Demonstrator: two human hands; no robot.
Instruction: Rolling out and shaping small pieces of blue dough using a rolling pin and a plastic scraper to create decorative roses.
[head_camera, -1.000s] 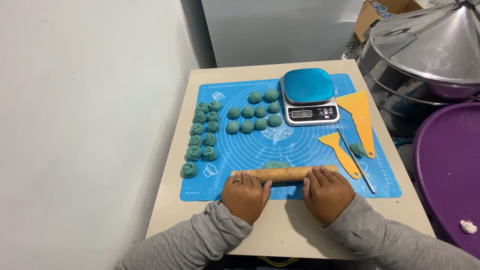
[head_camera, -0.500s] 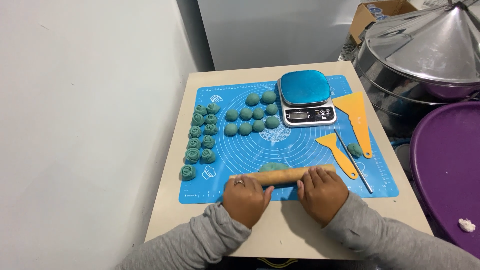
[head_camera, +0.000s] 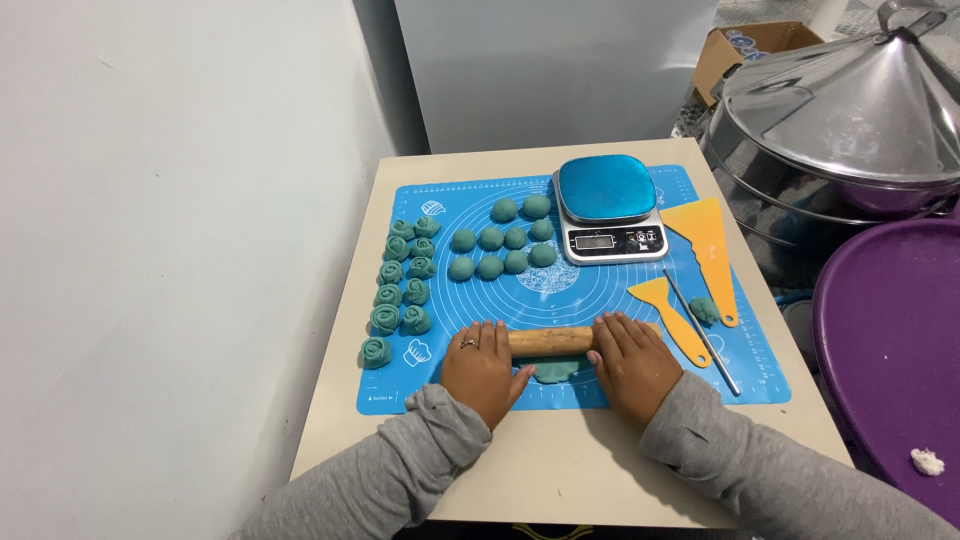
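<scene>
I see the left hand (head_camera: 482, 365) and right hand (head_camera: 630, 362), both flat and open, pressing 1 wooden rolling pin (head_camera: 550, 340) onto teal dough (head_camera: 556, 372) (gripping nothing).

This looked like a home kitchen set up for making dough sweets. A small beige table (head_camera: 560, 480) stood against a plain white wall and carried a blue silicone baking mat (head_camera: 600, 300). At the mat's far edge sat a digital kitchen scale (head_camera: 610, 210), with orange dough scrapers (head_camera: 705, 250) just right of it. Beyond the table's right side stood a large steel steamer with a conical lid (head_camera: 850, 110).
</scene>
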